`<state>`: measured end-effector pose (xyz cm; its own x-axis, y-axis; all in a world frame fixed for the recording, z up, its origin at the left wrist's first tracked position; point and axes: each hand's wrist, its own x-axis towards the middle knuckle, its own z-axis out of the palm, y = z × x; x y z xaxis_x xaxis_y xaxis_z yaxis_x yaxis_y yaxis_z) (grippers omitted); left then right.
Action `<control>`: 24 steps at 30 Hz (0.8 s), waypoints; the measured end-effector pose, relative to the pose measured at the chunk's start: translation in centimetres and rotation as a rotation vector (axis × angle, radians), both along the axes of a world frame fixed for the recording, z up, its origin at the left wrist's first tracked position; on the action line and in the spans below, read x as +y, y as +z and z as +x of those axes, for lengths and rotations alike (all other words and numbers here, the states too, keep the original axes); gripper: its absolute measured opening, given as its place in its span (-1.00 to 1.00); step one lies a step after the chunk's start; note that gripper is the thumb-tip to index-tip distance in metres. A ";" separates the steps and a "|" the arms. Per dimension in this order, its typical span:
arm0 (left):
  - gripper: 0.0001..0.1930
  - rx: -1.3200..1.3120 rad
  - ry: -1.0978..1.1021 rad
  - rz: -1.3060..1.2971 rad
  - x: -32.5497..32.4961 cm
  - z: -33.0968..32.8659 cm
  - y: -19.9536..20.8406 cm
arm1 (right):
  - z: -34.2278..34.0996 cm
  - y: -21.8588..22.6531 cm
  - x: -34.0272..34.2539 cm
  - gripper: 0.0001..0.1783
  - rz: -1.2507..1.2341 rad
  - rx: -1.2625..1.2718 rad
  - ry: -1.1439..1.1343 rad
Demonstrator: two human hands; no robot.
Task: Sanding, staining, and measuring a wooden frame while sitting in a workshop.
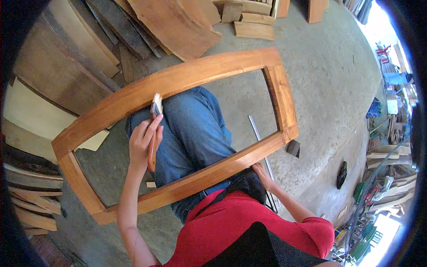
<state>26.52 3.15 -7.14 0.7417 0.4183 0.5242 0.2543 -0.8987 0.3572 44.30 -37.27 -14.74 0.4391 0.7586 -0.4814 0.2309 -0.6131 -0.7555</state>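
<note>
A paintbrush (152,147) with a wooden handle and pale bristles is held in my left hand (146,135), fingers closed round the handle. Its bristle tip reaches up to the inner edge of the far rail of a wooden frame (195,66). The frame is reddish-brown and shiny, with curved long rails and an open middle, and lies tilted over my legs. At the near rail, towards the right, my right hand (263,175) grips the frame from its near side; some of its fingers are hidden by the rail and a black cloth (249,184).
Curved wooden boards (66,62) lean in stacks at the left and far side. Short wood blocks (253,30) lie at the back. On the concrete floor are a ruler (254,127), a small dark block (293,148) and a black object (341,175). Timber piles (391,178) line the right.
</note>
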 end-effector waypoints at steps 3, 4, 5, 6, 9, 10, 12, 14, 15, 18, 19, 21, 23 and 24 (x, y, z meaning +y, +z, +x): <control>-0.61 -0.008 -0.002 -0.043 -0.1 0.1 -0.2 | 0.9 5.3 4.0 -0.64 -0.249 -0.120 0.178; -0.60 -0.006 0.004 -0.075 -0.2 0.2 -0.1 | 1.7 8.0 6.0 -0.68 -0.515 -0.206 0.368; -0.60 -0.005 0.003 -0.075 -0.3 0.1 0.0 | 2.4 8.7 6.1 -0.75 -0.060 -0.636 0.580; -0.57 0.009 0.004 -0.084 -0.4 0.1 0.2 | 2.6 10.9 7.9 -0.76 0.044 -0.505 0.561; -0.53 0.008 0.025 -0.126 -0.7 0.2 0.5 | 2.6 16.3 14.1 -0.65 0.204 -0.227 0.630; -0.51 -0.012 0.040 -0.172 -0.9 0.7 0.4 | 2.3 16.1 16.1 -0.55 0.425 -0.342 0.615; -0.49 -0.056 0.018 -0.111 -1.5 1.5 0.7 | 1.5 15.6 20.5 -0.32 0.621 -0.602 0.637; -0.48 -0.007 -0.025 -0.225 -2.1 2.3 0.9 | 0.9 13.8 24.1 -0.22 0.605 -0.763 0.662; -0.48 0.035 -0.008 -0.157 -2.5 2.6 0.6 | 0.6 12.4 25.5 -0.21 0.693 -0.687 0.684; -0.44 0.001 -0.087 -0.341 -3.1 3.3 0.6 | 0.4 9.8 27.5 -0.23 0.876 -0.718 0.710; -0.44 -0.003 -0.087 -0.337 -3.0 3.2 0.6 | 0.6 9.2 27.9 -0.26 0.965 -0.823 0.709; -0.42 0.019 -0.180 -0.371 -3.0 3.0 0.4 | 1.3 8.4 28.6 -0.30 1.052 -0.995 0.681; -0.40 0.038 -0.182 -0.343 -3.2 3.4 0.2 | 1.9 8.3 28.3 -0.42 1.107 -1.173 0.664; -0.38 0.061 -0.185 -0.314 -3.4 3.7 0.4 | 1.9 8.8 28.1 -0.42 1.104 -1.169 0.673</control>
